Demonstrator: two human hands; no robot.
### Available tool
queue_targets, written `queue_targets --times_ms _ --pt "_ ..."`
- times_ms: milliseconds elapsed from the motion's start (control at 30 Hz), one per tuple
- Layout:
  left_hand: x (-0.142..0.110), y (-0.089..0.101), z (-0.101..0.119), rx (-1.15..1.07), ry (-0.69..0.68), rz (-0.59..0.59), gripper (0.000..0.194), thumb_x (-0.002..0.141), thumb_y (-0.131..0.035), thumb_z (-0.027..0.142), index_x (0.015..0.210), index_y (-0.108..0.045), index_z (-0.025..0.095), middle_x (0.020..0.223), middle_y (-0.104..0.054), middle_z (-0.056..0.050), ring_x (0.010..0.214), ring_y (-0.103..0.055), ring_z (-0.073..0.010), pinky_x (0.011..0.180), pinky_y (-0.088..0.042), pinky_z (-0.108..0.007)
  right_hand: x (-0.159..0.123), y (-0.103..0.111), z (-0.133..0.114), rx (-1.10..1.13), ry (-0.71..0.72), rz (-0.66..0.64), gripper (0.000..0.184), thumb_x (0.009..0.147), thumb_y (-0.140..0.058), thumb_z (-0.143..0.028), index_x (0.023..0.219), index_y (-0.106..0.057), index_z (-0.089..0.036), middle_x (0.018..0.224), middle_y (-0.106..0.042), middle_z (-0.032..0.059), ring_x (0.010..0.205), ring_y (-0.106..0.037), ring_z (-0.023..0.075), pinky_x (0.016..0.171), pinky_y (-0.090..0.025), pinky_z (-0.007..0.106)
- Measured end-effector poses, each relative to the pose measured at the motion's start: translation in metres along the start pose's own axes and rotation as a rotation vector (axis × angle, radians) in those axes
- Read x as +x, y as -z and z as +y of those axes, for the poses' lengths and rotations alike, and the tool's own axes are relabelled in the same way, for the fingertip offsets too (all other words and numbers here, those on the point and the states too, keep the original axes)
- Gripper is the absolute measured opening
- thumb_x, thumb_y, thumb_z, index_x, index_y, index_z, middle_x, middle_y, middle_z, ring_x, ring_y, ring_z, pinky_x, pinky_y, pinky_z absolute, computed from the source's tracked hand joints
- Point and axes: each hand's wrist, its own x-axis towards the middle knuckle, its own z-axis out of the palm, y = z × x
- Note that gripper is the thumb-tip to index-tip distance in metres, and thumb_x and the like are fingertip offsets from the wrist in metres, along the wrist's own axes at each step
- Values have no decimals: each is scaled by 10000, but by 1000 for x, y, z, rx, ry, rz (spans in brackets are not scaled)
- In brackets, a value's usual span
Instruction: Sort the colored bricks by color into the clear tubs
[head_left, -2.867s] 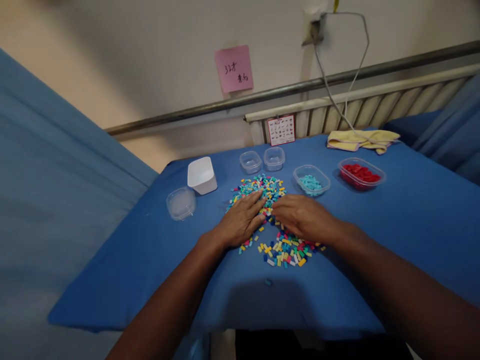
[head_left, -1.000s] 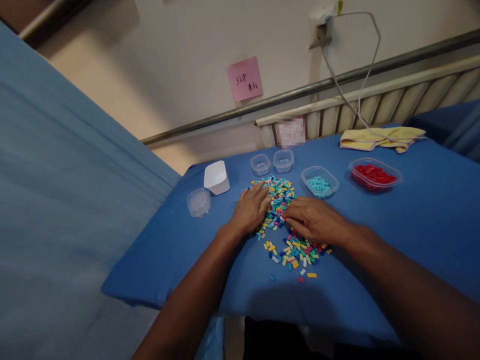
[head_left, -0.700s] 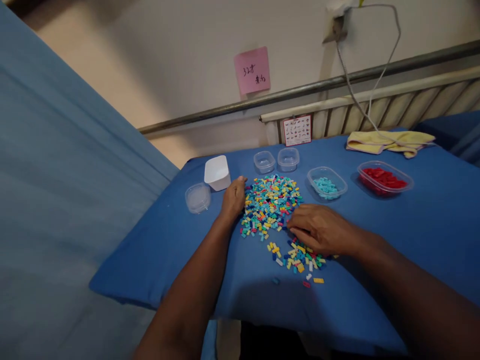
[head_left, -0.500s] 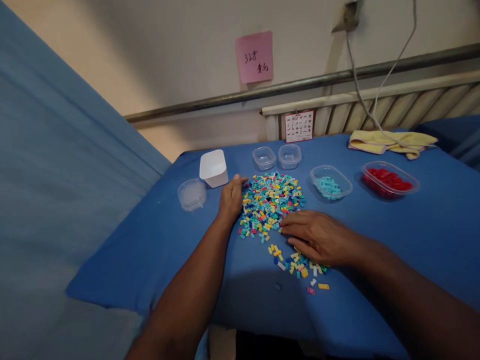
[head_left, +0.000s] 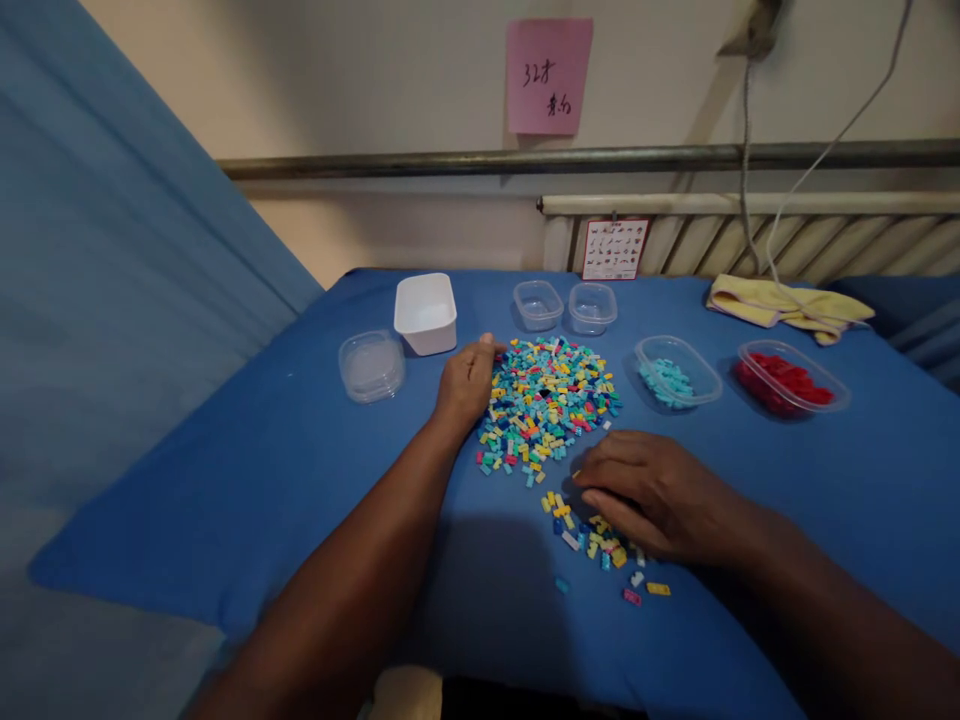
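Note:
A broad heap of small multicoloured toy bricks (head_left: 551, 400) lies mid-table. My left hand (head_left: 466, 382) rests on its edge against the heap's left side, open, fingers extended and partly hidden behind the hand. My right hand (head_left: 645, 490) is at the heap's lower right, fingers bent together, with a small yellow brick (head_left: 577, 474) at the fingertips. Beneath and in front of that hand is a smaller scatter of bricks (head_left: 600, 540), mostly yellow with some blue, white and pink; the palm covers part of it.
Right of the heap stand a clear tub of light-blue bricks (head_left: 679, 372) and a clear tub of red bricks (head_left: 793, 380). Behind it are two clear tubs (head_left: 538, 306). At left are a white box (head_left: 426, 315) and stacked clear lids (head_left: 372, 367). A yellow cloth (head_left: 787, 305) lies back right.
My right hand has drawn slightly away from the heap toward the smaller scatter, its fingers more bent, the yellow brick moving with it. My left hand stays by the heap. The camera view has shifted.

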Motion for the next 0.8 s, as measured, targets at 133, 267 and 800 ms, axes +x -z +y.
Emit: queue_targets --times_ms 133,267,800 --pt "-1 -1 1 3 -11 3 666 1092 -419 687 1065 -854 184 1167 -842 -110 1128 -771 -281 1077 -556 -403 1 -5 2 -13 -6 61 206 1114 -562 -271 1176 -750 -218 1075 -786 93 973 -726 228 877 -584 377" --pt "1 -2 1 -2 -13 4 659 1092 -422 682 1049 -855 188 1153 -843 -110 1134 -768 -286 1070 -562 -401 16 -10 5 -76 -87 62 230 1112 -548 -270 1193 -756 -211 1099 -784 110 988 -725 242 883 -594 392" --pt "1 -6 -2 10 -9 14 595 1095 -443 632 1020 -839 194 1075 -846 -88 1070 -769 -273 1012 -571 -392 35 -4 -6 -6 -4 -109 193 1082 -586 -202 1183 -748 -228 1062 -787 75 976 -712 218 906 -556 359"
